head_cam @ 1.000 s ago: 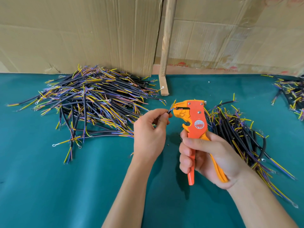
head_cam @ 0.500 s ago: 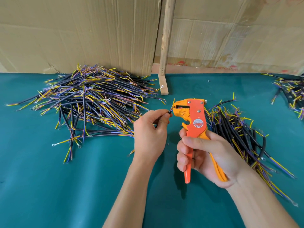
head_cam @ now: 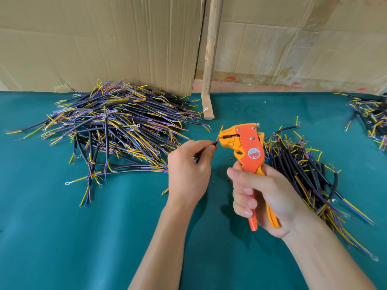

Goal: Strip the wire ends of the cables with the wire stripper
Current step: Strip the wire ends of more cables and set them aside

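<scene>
Left grip (head_cam: pixel 189 164) pinches a cable (head_cam: pixel 215 142) (tip at the stripper's mouth); right grip (head_cam: pixel 266 197) clasps the wire stripper (head_cam: pixel 249 147).

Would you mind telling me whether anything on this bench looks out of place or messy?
Only small dark scraps scattered on the green mat below the wire stripper; they look like stripped-off insulation.

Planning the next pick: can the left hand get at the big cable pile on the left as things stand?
Probably not yet: the way is free, but the left hand is pinching a cable at the wire stripper.
</scene>
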The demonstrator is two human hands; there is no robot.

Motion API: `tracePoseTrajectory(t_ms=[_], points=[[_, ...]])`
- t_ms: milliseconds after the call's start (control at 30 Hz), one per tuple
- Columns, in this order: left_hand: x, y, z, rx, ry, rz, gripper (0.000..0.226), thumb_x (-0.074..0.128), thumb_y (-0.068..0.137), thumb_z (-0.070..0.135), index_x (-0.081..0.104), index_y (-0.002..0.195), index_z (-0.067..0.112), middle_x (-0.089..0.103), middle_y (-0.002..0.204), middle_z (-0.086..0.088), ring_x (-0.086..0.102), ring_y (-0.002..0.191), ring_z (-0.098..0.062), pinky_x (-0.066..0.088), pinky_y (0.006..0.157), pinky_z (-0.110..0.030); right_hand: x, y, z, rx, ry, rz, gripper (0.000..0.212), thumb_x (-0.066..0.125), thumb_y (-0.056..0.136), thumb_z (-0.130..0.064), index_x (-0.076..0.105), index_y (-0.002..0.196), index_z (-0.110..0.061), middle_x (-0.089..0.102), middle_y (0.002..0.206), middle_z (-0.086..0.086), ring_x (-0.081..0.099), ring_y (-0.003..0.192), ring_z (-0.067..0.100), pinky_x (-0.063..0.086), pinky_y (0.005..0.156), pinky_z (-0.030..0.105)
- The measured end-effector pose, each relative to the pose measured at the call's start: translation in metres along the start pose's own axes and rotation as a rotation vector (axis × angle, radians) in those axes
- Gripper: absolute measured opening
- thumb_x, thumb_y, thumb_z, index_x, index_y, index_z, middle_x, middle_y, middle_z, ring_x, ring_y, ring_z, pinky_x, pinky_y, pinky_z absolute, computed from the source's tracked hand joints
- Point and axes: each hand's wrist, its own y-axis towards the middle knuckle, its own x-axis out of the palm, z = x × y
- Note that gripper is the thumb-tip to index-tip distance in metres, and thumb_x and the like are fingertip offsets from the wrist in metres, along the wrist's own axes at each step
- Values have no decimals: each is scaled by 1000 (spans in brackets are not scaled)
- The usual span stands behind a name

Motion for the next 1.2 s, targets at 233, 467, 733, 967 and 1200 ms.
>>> tracePoseTrajectory(t_ms=[233,467,733,967,1200], points=[[1,1,2,-35,-50,1,15,66,96,12,78,90,18,70,72,8,62,68,-7,53,71,-32,8,0,5,-53,52,34,31,77,76,-14,47,70,-19,26,54,0,27,34,12,30,38,19],[13,-1,6,-328,-301,-296,36,47,92,-12,72,111,6,68,85,-1,55,62,-12,51,59,-24,-1,-6,-5,-125,361,-198,45,90,65,-12,61,99,-10,56,77,10,58,64,25,54,63,37],[25,-24,30,-447,-764,-663,13,55,77,31,68,75,34,53,59,14,47,45,-1,29,43,-13,-6,-11,-11,-76,483,-601,41,63,95,-8,48,131,4,57,109,29,59,99,45,47,93,53],[-11,11,8,-332,-418,67,35,50,90,-13,73,100,10,76,95,-1,71,92,-12,56,87,-25,-3,8,12,38,252,52,63,61,63,2,58,126,7,68,118,33,72,91,45,62,72,48],[-26,63,-7,-39,546,-111,39,52,86,2,70,117,17,62,123,-7,55,114,-29,44,92,-34,-14,17,12,-50,302,411,32,40,88,8,59,114,3,70,111,30,75,85,41,63,66,46]])
